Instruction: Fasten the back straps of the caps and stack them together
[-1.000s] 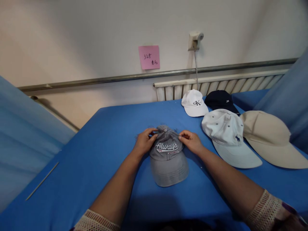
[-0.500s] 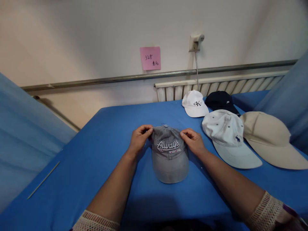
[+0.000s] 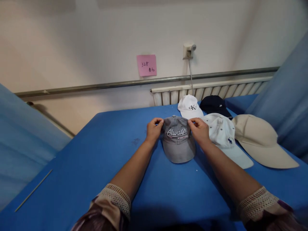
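Note:
A grey baseball cap [image 3: 178,142] with "Always" lettering sits in front of me, brim toward me. My left hand [image 3: 154,130] pinches the left side of its crown between thumb and fingers. On the opposite side, my right hand [image 3: 199,128] pinches the crown in the same way. Just beyond the right hand lies a pale cap [image 3: 222,131] with a small dark emblem, partly covered by that hand and forearm. A white cap [image 3: 191,107] with black letters is behind the grey one.
A dark navy cap [image 3: 214,105] and a large beige cap [image 3: 257,134] lie at the right on the blue-covered table [image 3: 96,154]. A thin stick [image 3: 33,191] rests at the left. Behind are a radiator [image 3: 166,96], a metal rail [image 3: 108,85] and blue curtains [image 3: 21,144].
Both hands have carried the grey cap away from me and to the right, closer to the other caps. Their grip has shifted out to the crown's sides. The camera view has shifted slightly.

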Demonstrator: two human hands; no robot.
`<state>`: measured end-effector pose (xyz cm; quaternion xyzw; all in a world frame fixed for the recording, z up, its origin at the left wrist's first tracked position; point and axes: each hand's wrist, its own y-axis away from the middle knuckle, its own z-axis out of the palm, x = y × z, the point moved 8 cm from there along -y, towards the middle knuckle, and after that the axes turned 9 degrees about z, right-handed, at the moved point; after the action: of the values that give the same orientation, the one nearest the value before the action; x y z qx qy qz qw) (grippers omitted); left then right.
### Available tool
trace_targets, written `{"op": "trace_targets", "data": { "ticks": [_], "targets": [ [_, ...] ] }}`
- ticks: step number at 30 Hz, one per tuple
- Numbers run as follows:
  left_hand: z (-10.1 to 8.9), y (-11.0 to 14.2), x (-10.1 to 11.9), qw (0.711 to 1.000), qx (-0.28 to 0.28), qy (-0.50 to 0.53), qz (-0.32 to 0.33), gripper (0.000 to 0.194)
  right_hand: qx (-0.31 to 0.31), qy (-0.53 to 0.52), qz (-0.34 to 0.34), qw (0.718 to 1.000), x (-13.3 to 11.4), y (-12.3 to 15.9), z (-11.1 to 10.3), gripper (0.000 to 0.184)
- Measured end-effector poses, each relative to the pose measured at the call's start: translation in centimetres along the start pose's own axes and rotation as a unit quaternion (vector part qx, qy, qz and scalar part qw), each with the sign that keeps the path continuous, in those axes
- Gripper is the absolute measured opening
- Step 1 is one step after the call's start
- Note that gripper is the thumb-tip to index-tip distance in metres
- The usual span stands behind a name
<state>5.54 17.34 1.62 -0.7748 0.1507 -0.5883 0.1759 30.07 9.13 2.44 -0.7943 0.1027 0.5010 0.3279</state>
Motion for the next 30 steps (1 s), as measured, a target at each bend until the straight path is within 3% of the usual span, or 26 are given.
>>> {"op": "trace_targets", "data": {
  "ticks": [6,13,19,23,27,30],
  "targets": [
    [5.2,-3.0,-0.8,1.000,-0.012,-0.018,0.018,0.014,0.007,0.091,0.050,0.995,3.2,-3.7,-0.4,0.024],
    [7.0,-4.9,-1.3,0.998,-0.010,-0.050,0.034,0.012,0.002,0.162,0.048,0.986,4.1,-4.4,-0.3,0.025],
    [6.6,-5.3,-1.2,0.997,-0.005,-0.064,0.033,0.014,-0.021,0.186,0.040,0.982,3.6,-5.3,0.6,0.023],
    [4.9,-4.2,-1.0,0.997,0.017,-0.068,0.025,0.023,-0.002,0.166,0.043,0.985,3.3,-4.5,0.0,0.022],
    [2.5,-0.7,-1.1,0.998,0.029,-0.062,0.009,0.029,0.025,0.089,-0.007,0.996,1.6,-1.5,-1.1,0.022],
    [1.5,3.5,-1.5,0.999,0.003,-0.052,-0.010,0.026,-0.045,0.050,-0.041,0.997,-0.4,2.4,0.4,0.021]
  ]
}}
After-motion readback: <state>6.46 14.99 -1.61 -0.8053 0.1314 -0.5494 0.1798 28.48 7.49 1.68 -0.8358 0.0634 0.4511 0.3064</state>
